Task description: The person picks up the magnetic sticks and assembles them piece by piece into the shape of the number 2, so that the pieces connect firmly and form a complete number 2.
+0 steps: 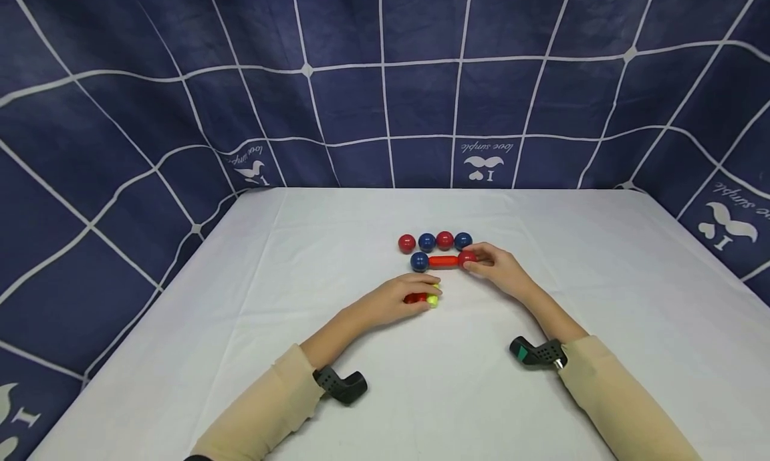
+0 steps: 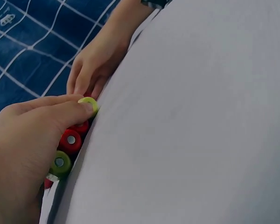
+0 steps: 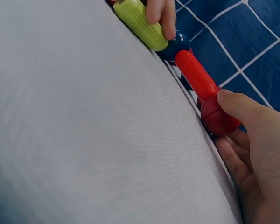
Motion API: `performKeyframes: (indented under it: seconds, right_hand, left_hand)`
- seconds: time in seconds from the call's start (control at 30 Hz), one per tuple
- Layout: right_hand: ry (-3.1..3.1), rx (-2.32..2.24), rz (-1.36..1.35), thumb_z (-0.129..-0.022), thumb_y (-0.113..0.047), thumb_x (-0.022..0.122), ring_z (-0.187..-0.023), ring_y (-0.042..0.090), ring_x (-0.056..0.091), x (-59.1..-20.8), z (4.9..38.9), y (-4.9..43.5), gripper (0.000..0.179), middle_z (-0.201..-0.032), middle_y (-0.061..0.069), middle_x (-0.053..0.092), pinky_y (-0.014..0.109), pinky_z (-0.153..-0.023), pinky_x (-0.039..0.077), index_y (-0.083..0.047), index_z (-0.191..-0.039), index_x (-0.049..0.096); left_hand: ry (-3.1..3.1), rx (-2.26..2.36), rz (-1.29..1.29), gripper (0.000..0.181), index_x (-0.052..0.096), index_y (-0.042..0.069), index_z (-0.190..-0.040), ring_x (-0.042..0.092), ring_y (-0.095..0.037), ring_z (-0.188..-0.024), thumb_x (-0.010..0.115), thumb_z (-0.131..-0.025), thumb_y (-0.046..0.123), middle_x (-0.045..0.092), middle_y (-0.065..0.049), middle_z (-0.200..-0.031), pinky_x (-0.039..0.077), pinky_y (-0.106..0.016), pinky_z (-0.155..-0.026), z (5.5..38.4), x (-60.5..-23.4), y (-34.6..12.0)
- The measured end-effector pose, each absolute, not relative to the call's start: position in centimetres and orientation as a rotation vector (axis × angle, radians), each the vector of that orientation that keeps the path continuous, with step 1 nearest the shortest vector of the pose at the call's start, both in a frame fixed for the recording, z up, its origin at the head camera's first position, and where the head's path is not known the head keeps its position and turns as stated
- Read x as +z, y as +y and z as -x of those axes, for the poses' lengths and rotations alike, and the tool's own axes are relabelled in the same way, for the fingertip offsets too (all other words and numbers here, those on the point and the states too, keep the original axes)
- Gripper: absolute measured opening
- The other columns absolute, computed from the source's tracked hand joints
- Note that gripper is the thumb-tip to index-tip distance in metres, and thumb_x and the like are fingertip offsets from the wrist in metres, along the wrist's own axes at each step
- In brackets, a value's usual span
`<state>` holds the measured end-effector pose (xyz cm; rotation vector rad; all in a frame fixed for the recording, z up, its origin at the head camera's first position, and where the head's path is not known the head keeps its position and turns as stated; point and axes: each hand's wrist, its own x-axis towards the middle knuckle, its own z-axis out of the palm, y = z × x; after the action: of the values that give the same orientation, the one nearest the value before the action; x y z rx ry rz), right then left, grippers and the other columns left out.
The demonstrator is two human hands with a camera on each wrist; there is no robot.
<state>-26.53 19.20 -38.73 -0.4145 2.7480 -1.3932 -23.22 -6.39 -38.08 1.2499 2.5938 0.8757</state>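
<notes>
Pinching a red ball (image 3: 215, 117) with its fingers (image 3: 233, 161), the right hand (image 1: 500, 268) is seemingly steadying the adjoining red rod (image 3: 196, 74); the left hand (image 1: 392, 299) is grasping a yellow rod (image 3: 142, 24)

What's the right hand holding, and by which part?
The right hand grips a glossy red ball by opposite sides, at the end of a bright red rod.
</notes>
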Motion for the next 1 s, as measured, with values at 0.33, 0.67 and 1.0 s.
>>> performKeyframes:
  seconds: [0.33, 0.67, 1.0]
  right_hand:
    - [2.733, -1.391, 0.400, -0.085, -0.037, 0.061, -0.105, 0.028, 0.055, -38.8, 26.7, 19.3, 0.049, -0.120, 0.015, 0.056, 0.042, -0.092, 0.045, -0.008, -0.123, 0.052]
    - [2.739, -1.383, 0.397, -0.085, -0.039, 0.060, -0.106, 0.028, 0.054, -38.8, 26.7, 19.6, 0.050, -0.120, 0.015, 0.056, 0.042, -0.092, 0.045, -0.009, -0.124, 0.052]
    - [2.699, -1.408, 0.354, -0.087, -0.028, 0.060, -0.108, 0.031, 0.053, -37.5, 25.7, 19.0, 0.046, -0.122, 0.019, 0.054, 0.045, -0.094, 0.043, -0.005, -0.125, 0.050]
  left_hand:
    - [2.573, 1.024, -1.052, 0.028, 0.063, 0.013, -0.115, 0.038, -0.020, -0.130, 0.060, -0.086, 0.015, 0.049, -0.002, -0.134, 0.029, -0.040, -0.108, 24.8, -37.6, -10.4]
    - [2.671, 1.141, -0.951, 0.028, 0.064, 0.009, -0.109, 0.042, -0.025, -0.127, 0.060, -0.082, 0.007, 0.052, -0.006, -0.129, 0.029, -0.042, -0.107, 25.9, -37.8, -11.5]
    - [2.882, 0.899, -0.913, 0.026, 0.062, 0.017, -0.107, 0.040, -0.027, -0.126, 0.062, -0.082, 0.024, 0.050, -0.007, -0.131, 0.030, -0.046, -0.105, 25.6, -37.9, -10.9]
